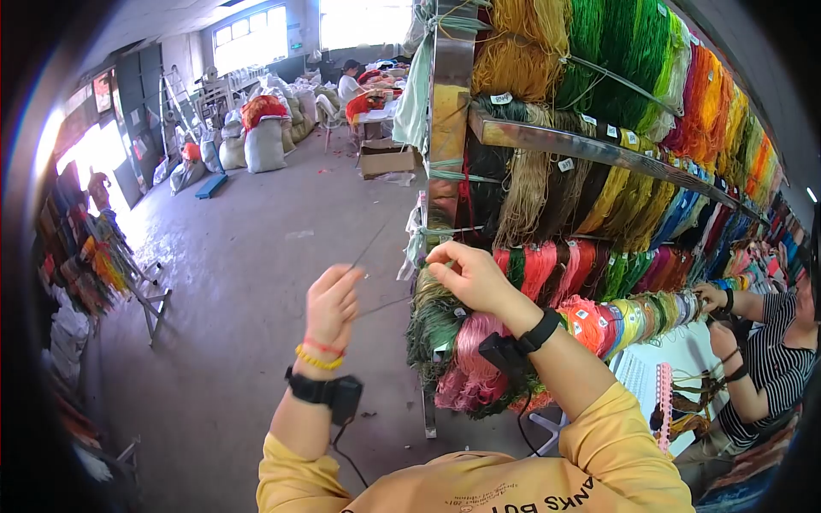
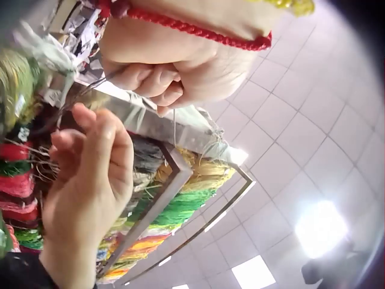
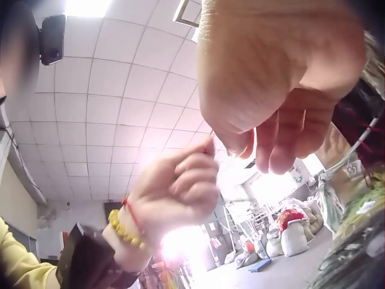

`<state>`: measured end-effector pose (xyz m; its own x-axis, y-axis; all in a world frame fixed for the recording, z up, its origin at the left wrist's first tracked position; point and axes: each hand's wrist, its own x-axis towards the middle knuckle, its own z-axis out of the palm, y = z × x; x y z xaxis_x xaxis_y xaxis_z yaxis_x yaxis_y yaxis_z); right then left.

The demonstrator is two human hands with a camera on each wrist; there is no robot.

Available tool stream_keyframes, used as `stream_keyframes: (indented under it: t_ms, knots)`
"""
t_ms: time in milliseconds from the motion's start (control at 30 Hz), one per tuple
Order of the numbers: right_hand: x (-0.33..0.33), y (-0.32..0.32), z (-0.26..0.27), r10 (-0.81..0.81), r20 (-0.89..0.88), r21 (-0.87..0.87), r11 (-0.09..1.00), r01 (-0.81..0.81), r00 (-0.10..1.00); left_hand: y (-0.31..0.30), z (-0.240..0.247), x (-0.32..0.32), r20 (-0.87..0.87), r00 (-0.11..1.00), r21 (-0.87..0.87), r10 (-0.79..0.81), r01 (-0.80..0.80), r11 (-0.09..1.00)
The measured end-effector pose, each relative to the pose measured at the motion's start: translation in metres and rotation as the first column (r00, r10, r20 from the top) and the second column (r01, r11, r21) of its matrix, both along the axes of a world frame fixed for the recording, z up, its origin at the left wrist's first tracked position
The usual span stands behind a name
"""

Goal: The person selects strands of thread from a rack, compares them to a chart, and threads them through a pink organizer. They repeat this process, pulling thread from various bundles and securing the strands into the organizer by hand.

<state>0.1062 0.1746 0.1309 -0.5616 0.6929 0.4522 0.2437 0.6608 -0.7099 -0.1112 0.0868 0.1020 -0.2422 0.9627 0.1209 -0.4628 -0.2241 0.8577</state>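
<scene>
My left hand (image 1: 332, 306) is raised in front of me, its fingers curled around a thin dark thread (image 1: 371, 244). One length of the thread sticks up past the fist, and another runs across toward the thread rack. In the left wrist view, dark strands (image 2: 90, 89) stretch from the fist toward my other hand. My right hand (image 1: 470, 275) hovers beside the rack's end, just above the dark green thread hanks (image 1: 434, 321). Its fingers bend loosely downward, and nothing shows between them in the right wrist view. A pink hank (image 1: 473, 349) hangs close below.
The metal rack (image 1: 581, 145) at right carries rows of coloured hanks with number tags. Another person (image 1: 765, 342) in a striped top handles threads at a white table (image 1: 637, 376). Stuffed sacks (image 1: 267, 145) and a cardboard box (image 1: 386, 161) stand farther back.
</scene>
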Motion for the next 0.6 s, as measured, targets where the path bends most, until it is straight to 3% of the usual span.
stream_keyframes:
  t_ms: [100, 133, 167, 200, 233, 267, 300, 400, 467, 500, 600]
  knots:
    - [0.011, 0.014, -0.017, -0.002, -0.084, -0.139, 0.990, -0.010, 0.996, -0.050, -0.083, -0.067, 0.044, 0.940, -0.207, 0.338, -0.322, 0.924]
    - [0.014, 0.017, -0.022, 0.004, -0.116, -0.177, 0.984, -0.025, 0.993, -0.073, -0.123, -0.093, -0.004, 0.880, -0.316, 0.475, -0.452, 0.834]
    - [0.016, 0.015, -0.021, -0.026, -0.133, -0.244, 0.970, -0.007, 0.991, -0.100, -0.178, -0.125, 0.090, 0.782, -0.450, 0.617, -0.521, 0.725]
    - [0.018, 0.013, -0.019, -0.046, -0.148, -0.258, 0.966, 0.006, 0.988, -0.130, -0.244, -0.163, 0.141, 0.678, -0.676, 0.721, -0.466, 0.571]
    - [0.020, 0.016, -0.022, -0.058, -0.163, -0.272, 0.962, 0.011, 0.985, -0.177, -0.303, -0.191, 0.292, 0.682, -0.697, 0.671, -0.328, 0.637]
    - [0.021, 0.020, -0.025, -0.071, -0.177, -0.288, 0.958, 0.017, 0.982, -0.202, -0.297, -0.178, 0.216, 0.676, -0.809, 0.704, -0.280, 0.517]
    - [0.022, 0.022, -0.027, -0.066, -0.182, -0.263, 0.965, 0.016, 0.981, -0.215, -0.316, -0.178, 0.085, 0.657, -0.862, 0.749, -0.329, 0.386]
    - [0.011, 0.018, -0.029, -0.063, -0.262, -0.339, 0.940, -0.031, 0.963, -0.254, -0.366, -0.173, -0.196, 0.685, -0.863, 0.702, -0.461, 0.209]
    - [0.007, 0.013, -0.033, -0.032, -0.257, -0.356, 0.932, -0.064, 0.966, -0.332, -0.484, -0.247, -0.545, 0.646, -0.812, 0.534, -0.566, -0.143]
    - [0.006, 0.010, -0.035, -0.017, -0.256, -0.363, 0.928, -0.079, 0.967, -0.360, -0.480, -0.237, -0.585, 0.637, -0.800, 0.502, -0.556, -0.227]
    - [0.008, 0.000, -0.041, -0.008, -0.151, -0.368, 0.929, -0.049, 0.989, -0.397, -0.461, -0.184, -0.283, 0.697, -0.914, 0.659, -0.405, 0.036]
